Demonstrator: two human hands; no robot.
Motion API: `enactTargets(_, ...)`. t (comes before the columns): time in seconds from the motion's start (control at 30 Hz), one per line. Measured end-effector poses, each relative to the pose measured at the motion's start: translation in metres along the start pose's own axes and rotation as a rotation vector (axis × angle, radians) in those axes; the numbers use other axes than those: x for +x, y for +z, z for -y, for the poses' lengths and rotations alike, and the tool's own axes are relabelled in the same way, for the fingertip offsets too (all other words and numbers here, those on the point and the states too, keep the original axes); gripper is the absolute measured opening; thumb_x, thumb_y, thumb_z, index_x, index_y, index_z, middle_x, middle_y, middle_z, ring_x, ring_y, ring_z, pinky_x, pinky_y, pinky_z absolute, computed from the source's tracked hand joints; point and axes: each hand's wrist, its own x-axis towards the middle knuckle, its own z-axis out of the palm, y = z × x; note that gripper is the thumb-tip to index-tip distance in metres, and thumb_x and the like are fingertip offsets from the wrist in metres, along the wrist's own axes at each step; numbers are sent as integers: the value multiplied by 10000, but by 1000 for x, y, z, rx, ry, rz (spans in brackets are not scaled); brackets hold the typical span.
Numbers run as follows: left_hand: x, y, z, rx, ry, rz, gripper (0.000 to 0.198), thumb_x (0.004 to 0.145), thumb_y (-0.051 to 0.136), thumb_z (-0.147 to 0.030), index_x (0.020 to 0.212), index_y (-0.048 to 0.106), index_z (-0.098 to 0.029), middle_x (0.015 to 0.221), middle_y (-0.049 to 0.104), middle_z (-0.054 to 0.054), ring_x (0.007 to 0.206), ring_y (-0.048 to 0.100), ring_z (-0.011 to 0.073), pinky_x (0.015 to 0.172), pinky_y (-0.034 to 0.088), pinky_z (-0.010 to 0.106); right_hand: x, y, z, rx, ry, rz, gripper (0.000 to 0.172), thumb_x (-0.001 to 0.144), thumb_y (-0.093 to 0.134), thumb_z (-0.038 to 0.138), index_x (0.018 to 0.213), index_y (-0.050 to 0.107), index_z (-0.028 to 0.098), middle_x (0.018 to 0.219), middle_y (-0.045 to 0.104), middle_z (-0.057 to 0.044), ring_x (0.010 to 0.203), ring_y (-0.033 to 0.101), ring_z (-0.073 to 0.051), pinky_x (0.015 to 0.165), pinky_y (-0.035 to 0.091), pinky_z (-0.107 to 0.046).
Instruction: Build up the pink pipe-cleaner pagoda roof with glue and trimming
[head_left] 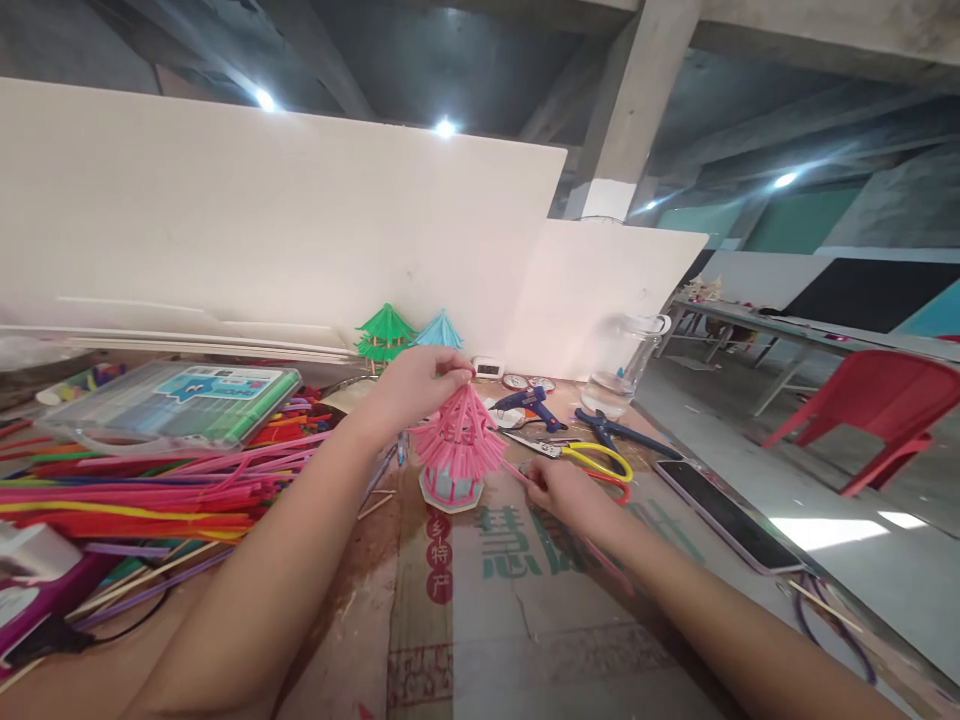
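A pink model pavilion (459,440) with a layered roof of pipe cleaners stands upright on a pale base in front of me. My left hand (425,385) is closed at the peak of its roof, thumb and fingers pinched together. To the right of the model, my right hand (559,487) pinches a pink pipe cleaner (516,470). One end of that strand reaches toward the roof's lower edge, and a pink length trails below the hand. Whether the strand is joined to the roof I cannot tell.
Bundled pipe cleaners (150,495) and a marker case (180,405) lie at left. Green (385,335) and blue (439,330) roofed models stand behind. To the right are a glue gun (532,402), yellow-handled scissors (600,460), pliers (619,430), a phone (724,510) and a clear jug (619,370).
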Motion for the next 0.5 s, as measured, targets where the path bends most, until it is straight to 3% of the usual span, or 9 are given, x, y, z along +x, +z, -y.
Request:
enactTargets(0.1,1,1,1,0,-8,8,274,797,494,-337,853,702,-167,821,715,22,751,623,183,654,424,258,-2,-17,-4,91,11,-85,102,757,503,138,682,469,197,532,504,31,503,457,-120,501,259,-227)
enactTargets(0.17,1,2,2,-6,-4,11,275,797,495,-346,851,699,-169,813,715,22,758,625,185,661,428,257,-4,-29,-5,159,20,-169,50,824,425,203,779,448,205,542,496,43,487,457,-118,495,294,-223)
enactTargets(0.3,3,4,4,-8,1,-22,277,804,493,-356,855,696,-173,812,716,22,755,629,184,665,433,258,-9,-45,7,608,-91,-401,210,875,393,400,953,410,205,531,498,66,447,429,-113,458,325,-224)
enactTargets(0.4,3,7,4,-1,17,-22,272,806,494,-358,849,692,-177,839,719,24,774,632,184,691,440,261,-8,-54,25,899,-233,-418,387,817,536,428,1102,432,189,591,576,54,454,431,-101,446,343,-222)
enactTargets(0.5,4,8,4,-10,21,-6,280,813,493,-360,855,694,-169,839,719,31,772,631,185,699,442,266,-4,-65,43,975,-319,-396,329,798,582,399,1033,493,188,645,625,33,494,488,-94,486,396,-228)
